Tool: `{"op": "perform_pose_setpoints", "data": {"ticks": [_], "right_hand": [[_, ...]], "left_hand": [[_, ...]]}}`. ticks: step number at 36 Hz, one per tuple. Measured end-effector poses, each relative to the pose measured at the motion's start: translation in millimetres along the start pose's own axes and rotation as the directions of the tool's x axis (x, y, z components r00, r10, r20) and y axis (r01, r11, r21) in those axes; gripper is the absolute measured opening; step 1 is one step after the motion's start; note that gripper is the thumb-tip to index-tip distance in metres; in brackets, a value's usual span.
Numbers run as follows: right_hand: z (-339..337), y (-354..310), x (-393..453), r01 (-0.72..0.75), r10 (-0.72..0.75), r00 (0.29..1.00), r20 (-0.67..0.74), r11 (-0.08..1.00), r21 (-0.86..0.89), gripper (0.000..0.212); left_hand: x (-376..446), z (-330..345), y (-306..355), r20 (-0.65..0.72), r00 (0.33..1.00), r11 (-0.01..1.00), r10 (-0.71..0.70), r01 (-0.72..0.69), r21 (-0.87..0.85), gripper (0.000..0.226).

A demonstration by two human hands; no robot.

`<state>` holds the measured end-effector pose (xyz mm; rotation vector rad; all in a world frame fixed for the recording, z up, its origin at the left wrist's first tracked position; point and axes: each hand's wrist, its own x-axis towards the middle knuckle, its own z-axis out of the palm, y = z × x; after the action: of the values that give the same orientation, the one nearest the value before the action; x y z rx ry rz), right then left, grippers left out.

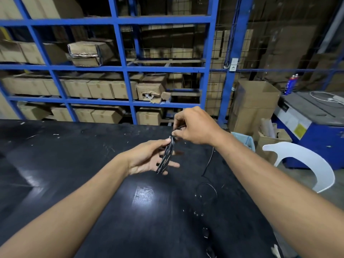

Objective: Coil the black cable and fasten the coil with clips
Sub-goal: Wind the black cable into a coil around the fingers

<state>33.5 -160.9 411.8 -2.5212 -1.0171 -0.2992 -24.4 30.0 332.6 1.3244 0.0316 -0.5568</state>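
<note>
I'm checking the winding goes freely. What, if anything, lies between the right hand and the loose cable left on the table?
Nothing visible does. The right hand pinches the top of the coil, which the left hand holds. The loose cable trails down onto bare table.

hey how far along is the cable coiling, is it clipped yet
Partly done. Several loops of the black cable are already gathered into a flattened coil held in the left hand. The right hand pinches the top of the coil, apparently laying on another turn. Left to do: a loose tail trails down onto the black table and needs winding in. No clip is visible on the coil.
</note>
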Motion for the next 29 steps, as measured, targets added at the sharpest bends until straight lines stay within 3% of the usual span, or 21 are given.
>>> {"op": "perform_pose_setpoints", "data": {"ticks": [6, 15, 23, 29], "right_hand": [[12, 2, -3, -0.043, 0.045, 0.998, -0.05, 0.998, 0.043, 0.015], [26, 2, -10, -0.031, 0.034, 0.999, -0.025, 0.994, 0.103, 0.008], [36, 21, -13, -0.104, 0.12, 0.99, -0.068, 0.974, 0.2, 0.01], [35, 29, -9, -0.158, 0.188, 0.977, -0.101, 0.955, 0.251, 0.01]], "left_hand": [[5, 3, -2, -0.033, 0.999, 0.985, -0.022, 0.028, 0.169, 0.04], [7, 4, -4, -0.134, 0.991, 0.959, -0.017, 0.054, 0.278, 0.044], [11, -8, -12, -0.109, 0.994, 0.975, -0.02, 0.044, 0.219, 0.045], [16, -15, -18, 0.017, 1.0, 0.999, -0.018, 0.017, 0.048, 0.04]]}}
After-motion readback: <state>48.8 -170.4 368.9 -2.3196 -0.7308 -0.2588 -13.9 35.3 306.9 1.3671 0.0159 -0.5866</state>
